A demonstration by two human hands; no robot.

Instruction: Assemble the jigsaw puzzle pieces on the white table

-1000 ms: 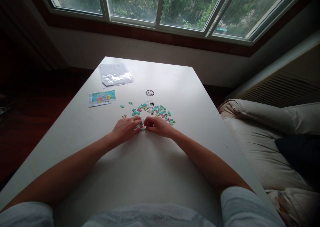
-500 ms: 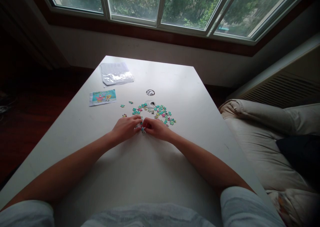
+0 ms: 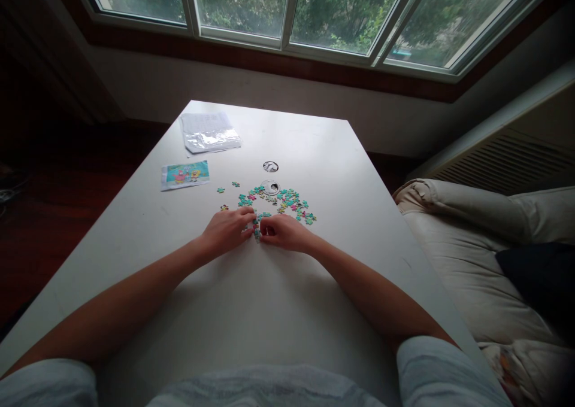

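Our left hand (image 3: 226,231), right hand (image 3: 284,233) both pinch joined pieces (image 3: 257,234) on white table (image 3: 269,317); loose pieces (image 3: 287,200) just beyond; window (image 3: 332,6) far, sofa (image 3: 458,263) right.

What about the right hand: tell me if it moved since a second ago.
Yes, slightly: the right hand drew toward the person, away from the table's round hole.

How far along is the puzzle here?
Early. Done: the loose pieces are out on the table, with the picture card and plastic bag set aside. In hand: the left hand and right hand pinch a small cluster between them. Left: nearly all the scattered pieces look unjoined.
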